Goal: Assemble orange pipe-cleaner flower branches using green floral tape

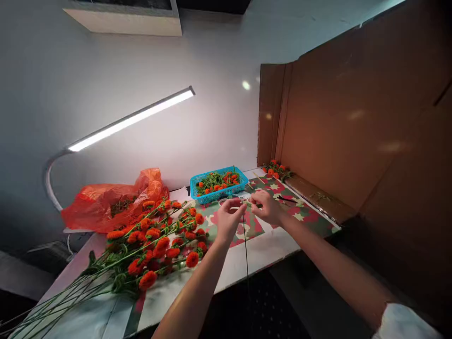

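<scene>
**One skinny stem, a whole heap of orange**

So my left hand had thumb and fingertips pinched at the top of that one dark stem, which hung over the table between my two hands. Its tail ran toward me past the edge, probably so the length stayed clear of everything. My right hand was just beside it, fingers curled in; couldn't tell if they gripped anything.

Just beyond: one blue basket of short flowery bits, likely parked there for easy reach. To the left, one big pile of orange flowers, heads inward and stalks trailing off, I guess so nothing got squashed. Twenty-plus heads, too overlapped for a proper count. One red bag behind them, one lamp angled above for light, and one small orange bunch by the cardboard.
</scene>
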{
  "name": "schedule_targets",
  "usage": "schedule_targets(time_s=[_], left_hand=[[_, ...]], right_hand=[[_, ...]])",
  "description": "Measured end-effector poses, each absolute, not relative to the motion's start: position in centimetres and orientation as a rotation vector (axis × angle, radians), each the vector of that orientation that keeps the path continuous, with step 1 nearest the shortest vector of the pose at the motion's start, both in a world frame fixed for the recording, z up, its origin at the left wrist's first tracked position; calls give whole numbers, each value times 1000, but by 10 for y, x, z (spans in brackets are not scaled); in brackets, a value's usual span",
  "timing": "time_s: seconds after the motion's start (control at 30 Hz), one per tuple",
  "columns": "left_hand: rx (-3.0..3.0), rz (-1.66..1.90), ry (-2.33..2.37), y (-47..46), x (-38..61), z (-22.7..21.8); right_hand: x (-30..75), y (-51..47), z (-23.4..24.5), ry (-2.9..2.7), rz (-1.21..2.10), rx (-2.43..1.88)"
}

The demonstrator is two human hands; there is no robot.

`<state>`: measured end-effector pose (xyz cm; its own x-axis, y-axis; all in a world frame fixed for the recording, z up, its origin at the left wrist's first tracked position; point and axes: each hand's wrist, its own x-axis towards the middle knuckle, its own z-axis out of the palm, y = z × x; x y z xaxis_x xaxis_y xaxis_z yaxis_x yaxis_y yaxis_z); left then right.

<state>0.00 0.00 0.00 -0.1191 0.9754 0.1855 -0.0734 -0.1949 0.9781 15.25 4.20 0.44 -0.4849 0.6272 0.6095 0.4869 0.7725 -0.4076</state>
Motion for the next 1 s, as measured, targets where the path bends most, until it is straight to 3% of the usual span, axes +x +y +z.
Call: schedule_targets(time_s=[0.5,1.0], left_hand=[[1212,1526,1156,0,6,4],[982,1474,1120,0,-5,-3]], right_hand=[[161,26,16,-2171,254,-782],[151,35,-1,-2112,530,-976]])
